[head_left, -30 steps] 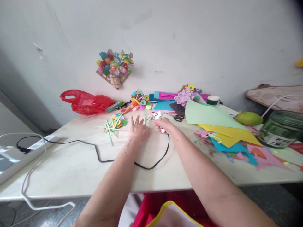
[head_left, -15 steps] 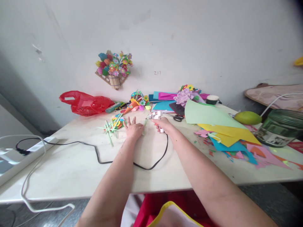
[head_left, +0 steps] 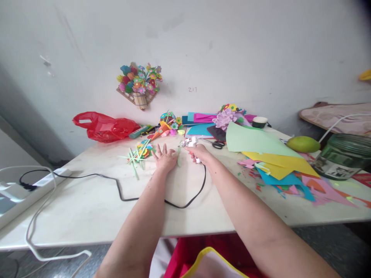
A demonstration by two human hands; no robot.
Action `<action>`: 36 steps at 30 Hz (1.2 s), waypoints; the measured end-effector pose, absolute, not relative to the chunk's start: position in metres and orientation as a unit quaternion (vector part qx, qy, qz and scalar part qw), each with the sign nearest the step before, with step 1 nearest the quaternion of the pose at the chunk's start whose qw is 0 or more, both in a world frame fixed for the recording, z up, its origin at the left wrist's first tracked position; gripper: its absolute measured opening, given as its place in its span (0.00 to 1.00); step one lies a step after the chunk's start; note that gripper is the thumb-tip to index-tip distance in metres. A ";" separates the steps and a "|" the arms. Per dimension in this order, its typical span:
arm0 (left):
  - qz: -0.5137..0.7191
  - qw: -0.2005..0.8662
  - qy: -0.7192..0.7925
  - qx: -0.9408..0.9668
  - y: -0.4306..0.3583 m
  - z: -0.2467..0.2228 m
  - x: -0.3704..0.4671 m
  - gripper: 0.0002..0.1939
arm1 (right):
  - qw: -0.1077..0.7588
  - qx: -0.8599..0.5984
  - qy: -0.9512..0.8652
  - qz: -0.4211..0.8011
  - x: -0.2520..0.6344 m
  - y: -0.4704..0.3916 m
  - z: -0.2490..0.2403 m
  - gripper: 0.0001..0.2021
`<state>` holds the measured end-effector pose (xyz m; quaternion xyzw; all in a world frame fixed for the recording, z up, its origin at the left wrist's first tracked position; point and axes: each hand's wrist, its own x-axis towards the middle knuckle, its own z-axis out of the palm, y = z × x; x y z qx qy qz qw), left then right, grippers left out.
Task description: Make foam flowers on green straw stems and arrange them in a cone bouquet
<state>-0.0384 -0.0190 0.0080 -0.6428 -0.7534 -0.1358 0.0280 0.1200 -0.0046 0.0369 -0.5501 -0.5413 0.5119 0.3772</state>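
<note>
My right hand point(head_left: 199, 153) is wrapped round a white hot glue gun point(head_left: 193, 143), with its nozzle end pointing left. A thin green paper strip point(head_left: 179, 157) lies just below the nozzle, between my hands. My left hand point(head_left: 165, 159) rests on the table with its fingers spread, its thumb side beside the strip; whether it touches the strip I cannot tell. Left of that hand lies a pile of green paper stems point(head_left: 133, 158) along with small colourful paper flowers point(head_left: 146, 146).
The glue gun's black cord point(head_left: 121, 197) loops across the white table to a power strip point(head_left: 62, 173). At the back are a red plastic bag point(head_left: 107, 129), a purple flower point(head_left: 225, 119) and scissors point(head_left: 218, 144). Coloured sheets point(head_left: 261, 143), scraps and a glass jar point(head_left: 343, 158) occupy the right.
My left hand has shifted slightly right with its fingers spread. The glue gun's front has moved only a little; the items around have stayed put.
</note>
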 end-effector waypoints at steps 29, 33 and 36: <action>-0.097 0.069 -0.798 -0.591 -0.028 0.032 -0.017 0.14 | 0.332 -0.655 -0.640 0.228 0.128 0.010 0.034 0.13; -0.123 0.018 -0.826 -0.550 -0.027 0.039 -0.030 0.14 | 0.287 -0.655 -0.689 0.117 0.128 0.012 0.031 0.13; -0.172 -0.041 -0.839 -0.515 -0.028 0.045 -0.050 0.14 | 0.252 -0.649 -0.713 0.087 0.128 0.011 0.031 0.13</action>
